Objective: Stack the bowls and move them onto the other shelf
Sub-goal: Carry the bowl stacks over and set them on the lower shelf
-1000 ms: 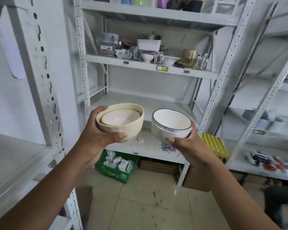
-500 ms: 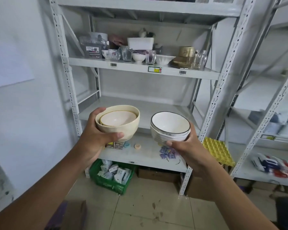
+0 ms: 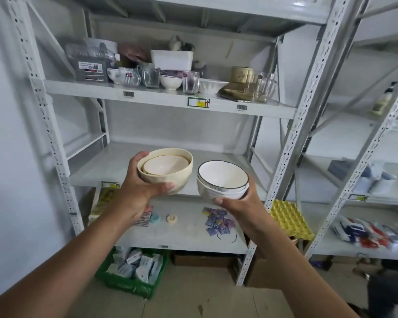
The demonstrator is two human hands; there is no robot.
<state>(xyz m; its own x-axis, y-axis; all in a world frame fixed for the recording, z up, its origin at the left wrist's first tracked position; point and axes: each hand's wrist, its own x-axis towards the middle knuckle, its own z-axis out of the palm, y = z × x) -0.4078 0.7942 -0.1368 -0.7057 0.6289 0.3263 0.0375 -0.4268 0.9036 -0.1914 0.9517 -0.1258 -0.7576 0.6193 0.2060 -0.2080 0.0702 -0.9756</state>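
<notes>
The person stood facing the grey rack with a load in each of the hands. The left hand (image 3: 140, 193) gripped the cream bowls (image 3: 168, 171), a smaller one nested in a larger, thumb over the rim and fingers curled under the base. The right hand (image 3: 236, 206) cupped the white stack (image 3: 222, 180) of dark-rimmed bowls from beneath, fingers wrapped round its wall. Both loads hung in the air side by side, just apart, in front of the middle shelf (image 3: 124, 161). The stacking looked done and the carrying under way; setting them down would call for a level reach onto that shelf's bare board, one stack beside the other
</notes>
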